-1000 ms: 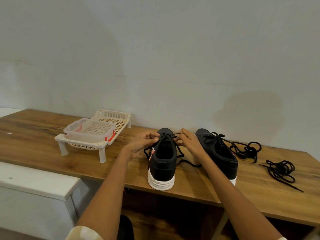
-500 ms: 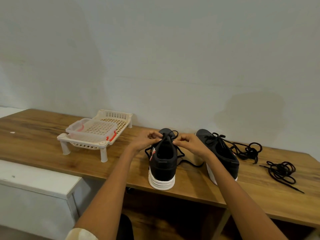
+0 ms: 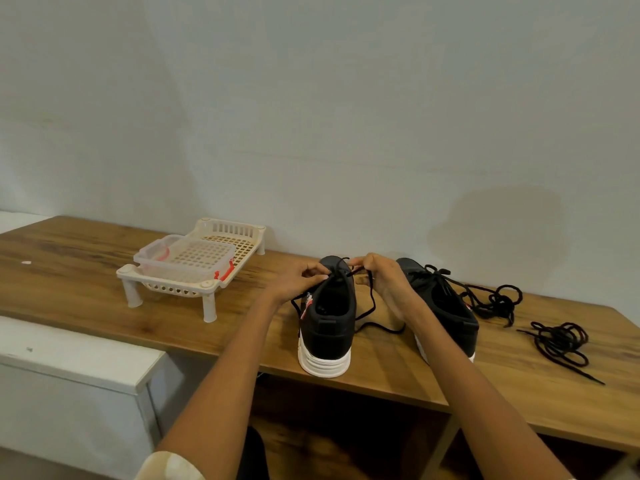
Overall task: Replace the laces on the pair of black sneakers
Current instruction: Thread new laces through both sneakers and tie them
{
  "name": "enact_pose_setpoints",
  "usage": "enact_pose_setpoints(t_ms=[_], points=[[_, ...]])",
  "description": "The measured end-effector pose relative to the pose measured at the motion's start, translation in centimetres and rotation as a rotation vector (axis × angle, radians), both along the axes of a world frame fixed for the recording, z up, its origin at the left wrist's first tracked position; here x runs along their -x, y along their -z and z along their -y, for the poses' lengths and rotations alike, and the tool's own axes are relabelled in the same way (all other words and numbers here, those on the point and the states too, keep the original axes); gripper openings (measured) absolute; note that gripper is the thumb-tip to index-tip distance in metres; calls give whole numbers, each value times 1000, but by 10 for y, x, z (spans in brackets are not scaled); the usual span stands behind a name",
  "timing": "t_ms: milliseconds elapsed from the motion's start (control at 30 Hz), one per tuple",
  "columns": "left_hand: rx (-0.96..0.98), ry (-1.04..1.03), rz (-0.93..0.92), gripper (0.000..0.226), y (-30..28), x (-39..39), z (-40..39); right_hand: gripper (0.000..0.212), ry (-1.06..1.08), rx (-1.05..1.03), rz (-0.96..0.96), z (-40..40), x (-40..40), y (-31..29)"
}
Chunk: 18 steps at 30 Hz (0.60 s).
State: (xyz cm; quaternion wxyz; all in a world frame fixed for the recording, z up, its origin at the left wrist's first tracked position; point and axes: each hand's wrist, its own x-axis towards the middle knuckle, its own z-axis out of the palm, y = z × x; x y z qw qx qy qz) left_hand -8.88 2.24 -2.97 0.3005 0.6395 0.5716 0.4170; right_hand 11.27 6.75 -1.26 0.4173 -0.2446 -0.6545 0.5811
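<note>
Both hands meet over the near sneaker (image 3: 327, 320): the left hand (image 3: 298, 280) and the right hand (image 3: 382, 277) each pinch a strand of its lace (image 3: 372, 306) at the tongue, fingers curled tight, apparently forming a knot or bow. That sneaker stands heel toward the camera on the table (image 3: 86, 271), close to its front edge. Lace ends trail loose on the wood beside it. The second sneaker (image 3: 440, 306) stands just right, laced, ends spilling out. Two spare laces lie farther right, one tangle (image 3: 498, 299) near the shoe and a coil (image 3: 561, 344) beyond. A rack (image 3: 194, 271) sits well left. A hard tug could drag the shoe off the edge; uneven pulls could leave a lopsided bow.
</note>
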Motion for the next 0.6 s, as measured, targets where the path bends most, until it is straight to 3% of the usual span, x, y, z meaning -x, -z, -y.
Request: enact_pose_setpoints(t_ms=[133, 233, 300, 400, 467, 533, 600], points=[[48, -8, -7, 10, 0, -3, 1, 33, -13, 115, -61, 4, -1, -6], [110, -28, 218, 17, 1, -4, 8, 31, -13, 218, -255, 4, -10, -9], [130, -15, 372, 20, 5, -2, 9, 30, 2, 228, -260, 3, -10, -6], [121, 21, 531, 21, 8, -2, 8, 28, 152, 7, 163, -2, -4, 1], [126, 19, 525, 24, 9, -2, 6, 28, 145, -204, 423, -2, 0, 4], [152, 35, 449, 32, 10, -1, 4, 19, 103, -256, 491, -1, 0, 6], [164, 56, 438, 27, 13, 2, 3, 15, 54, -286, 523, -1, -3, 4]])
